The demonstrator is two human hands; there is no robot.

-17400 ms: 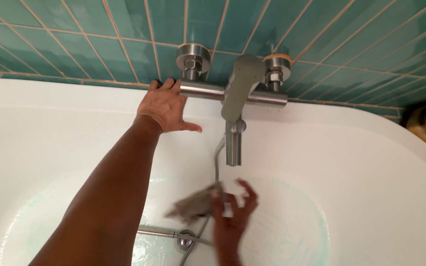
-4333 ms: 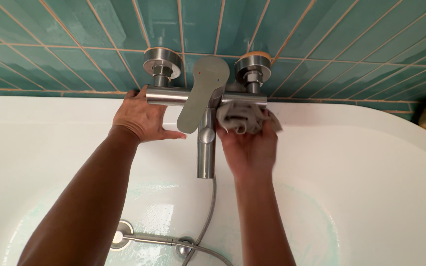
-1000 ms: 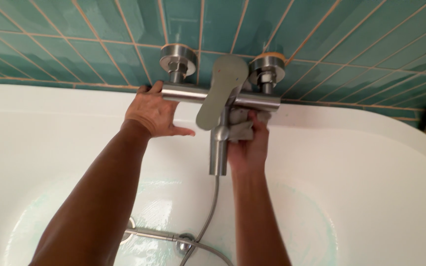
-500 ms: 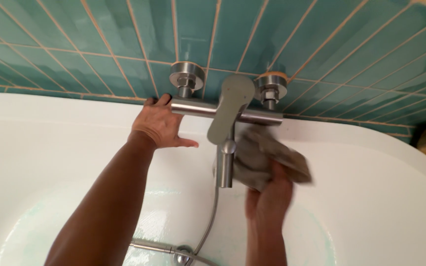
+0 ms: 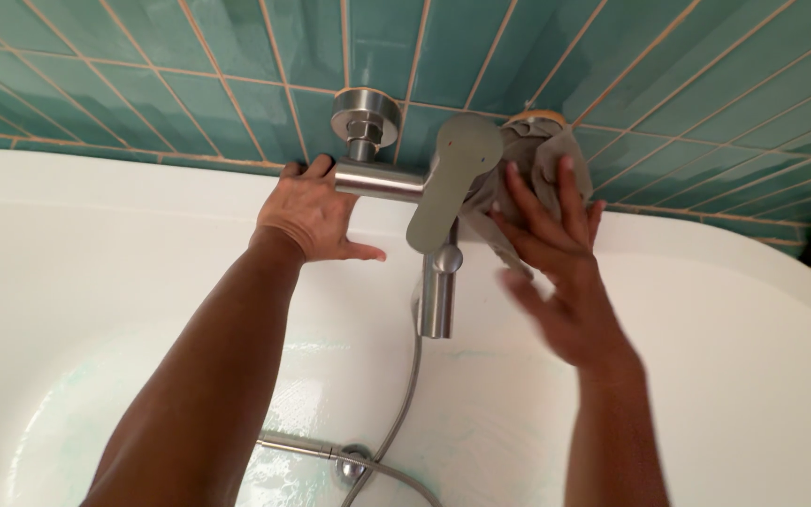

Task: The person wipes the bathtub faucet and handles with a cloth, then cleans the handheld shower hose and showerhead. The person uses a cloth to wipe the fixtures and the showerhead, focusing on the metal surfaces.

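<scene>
i have my left hand (image 5: 312,214) flat on the white bathtub (image 5: 96,244) rim, fingers spread, fingertips touching the left end of the steel tap body (image 5: 382,178), gripping nothing. my right hand (image 5: 556,249) is open too, fingers stretched upward, pressing a grey cloth (image 5: 527,160) against the right wall fitting of the tap, over the teal tiles (image 5: 190,66); it pins the cloth rather than clutching it. the lever handle (image 5: 452,183) tilts down between my hands, spout (image 5: 437,291) below it, and a shower hose (image 5: 396,422) trails into the tub.
</scene>
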